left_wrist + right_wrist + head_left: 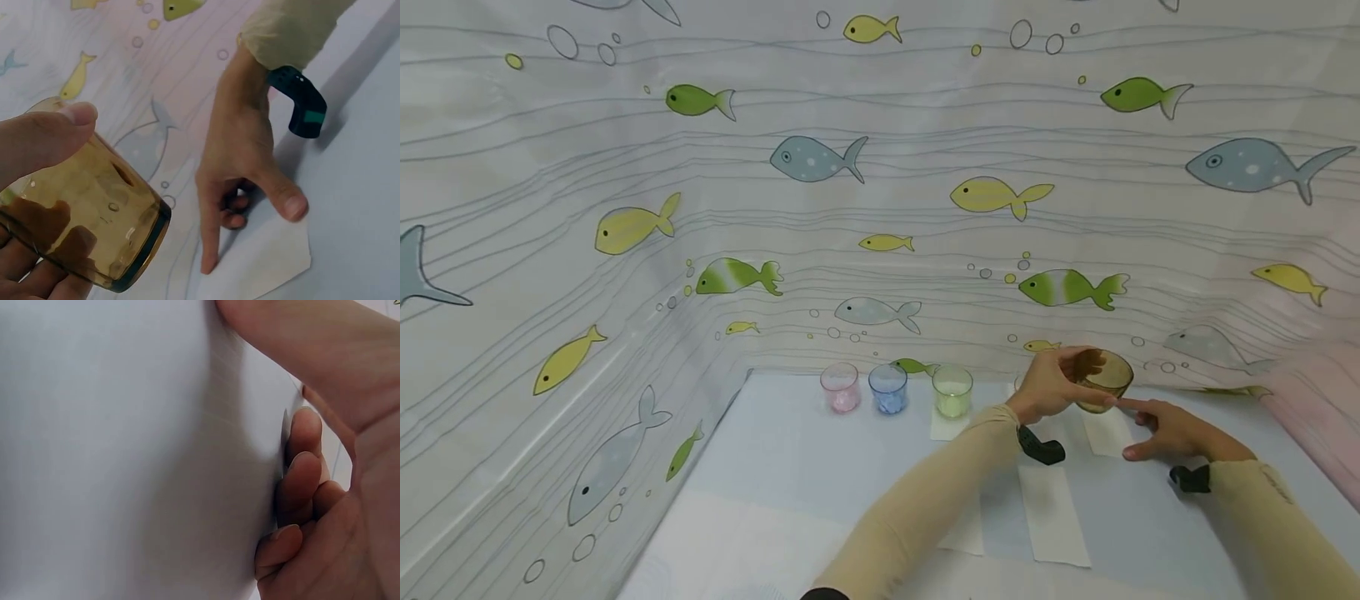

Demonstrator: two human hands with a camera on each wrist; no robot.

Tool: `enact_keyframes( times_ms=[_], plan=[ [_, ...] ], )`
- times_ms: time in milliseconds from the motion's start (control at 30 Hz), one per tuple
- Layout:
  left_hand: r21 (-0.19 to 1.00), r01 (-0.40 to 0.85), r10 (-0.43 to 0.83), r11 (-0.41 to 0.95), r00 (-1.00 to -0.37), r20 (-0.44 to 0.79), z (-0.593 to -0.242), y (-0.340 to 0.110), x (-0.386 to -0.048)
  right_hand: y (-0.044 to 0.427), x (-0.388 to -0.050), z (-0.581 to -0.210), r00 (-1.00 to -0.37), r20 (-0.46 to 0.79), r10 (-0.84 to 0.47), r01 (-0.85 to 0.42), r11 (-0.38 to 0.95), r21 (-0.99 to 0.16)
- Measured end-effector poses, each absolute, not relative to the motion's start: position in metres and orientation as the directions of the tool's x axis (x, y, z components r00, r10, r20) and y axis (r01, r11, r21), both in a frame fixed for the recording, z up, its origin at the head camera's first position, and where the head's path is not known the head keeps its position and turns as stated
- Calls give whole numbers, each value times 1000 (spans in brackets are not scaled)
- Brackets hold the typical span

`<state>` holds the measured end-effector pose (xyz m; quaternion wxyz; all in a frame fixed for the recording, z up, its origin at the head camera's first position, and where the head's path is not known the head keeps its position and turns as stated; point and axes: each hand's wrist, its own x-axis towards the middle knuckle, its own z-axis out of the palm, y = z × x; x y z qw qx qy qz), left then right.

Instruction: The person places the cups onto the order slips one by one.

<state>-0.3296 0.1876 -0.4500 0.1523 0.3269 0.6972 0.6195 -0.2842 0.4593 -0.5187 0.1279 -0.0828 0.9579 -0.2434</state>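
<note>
Beige fabric sleeve [902, 508] on the left arm takes up the front of the head view, leading to the left hand [1047, 387], which grips a see-through amber cup [1114, 372] near the back of the pale table [760, 454]. Right hand [1176, 429] is just beside it, index finger stretched out by a white paper strip [1108, 435]. Off to the left stand a clear pink cup [840, 390], a clear blue cup [888, 391] and a clear green cup [952, 393], the green one on white paper.

Left wrist view: thumb on one side of the amber cup, fingers round the other, cup tilted and apart from the right hand. That hand has its index straight, thumb spread, other fingers tucked in, fingertip down at the strip.

Right wrist view: mostly blank white surface, can't tell if it's paper or table. Thumb and curled fingers show, no cup.

My read: the step in hand is setting the amber cup on that strip while the right finger steadies it. Next probably calls for levelling the cup and lowering it gently without dragging the paper.
</note>
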Motion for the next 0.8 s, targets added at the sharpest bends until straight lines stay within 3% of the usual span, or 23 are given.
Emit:
enact_keyframes(
  times_ms=[267,800],
  plan=[
    [899,399,641,181,-741,200,-468,209,-323,462,-286,-515,-957,-240,-164,-35,885,-463],
    [874,412,579,258,-790,202,-502,234,-314,457,-284,-525,-952,-195,-235,-80,808,-584]
  ],
)
